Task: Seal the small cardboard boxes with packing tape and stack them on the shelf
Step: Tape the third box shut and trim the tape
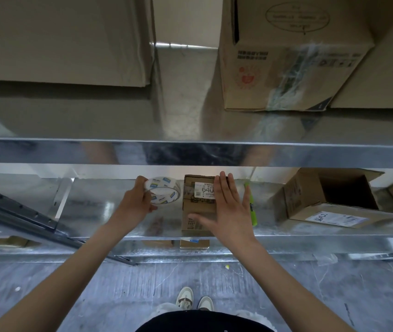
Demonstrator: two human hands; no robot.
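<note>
Lower shelf point(95, 207), metal, reflective. Dark rail point(16, 212) lies slanted at its far left.

Left hand point(135, 202) grips the tape roll point(165, 190): fingers curled over the top rim, thumb under it. Roll is clear tape with a white core bearing repeated blue-and-yellow logos; the word looks like "deli" but is too small to confirm. Roll sits just left of the small box point(196, 207), whether touching cannot tell.

Small box stands on the lower shelf at its front edge, between the two hands. White label point(204, 189) on top reads "640", further digits hidden by the hand; barcode above, small print unreadable.

Right hand point(226, 207) lies flat on the box's top right side, fingers straight and together, thumb spread across the top, nothing grasped.

Green marker point(250, 204) lies just right of that hand.

Open box point(329, 200) further right, flaps up, white label with handwriting, illegible.

Upper shelf: big plain box point(59, 39) left, printed box point(286, 56) right, red sun-like logo, torn tape
</note>
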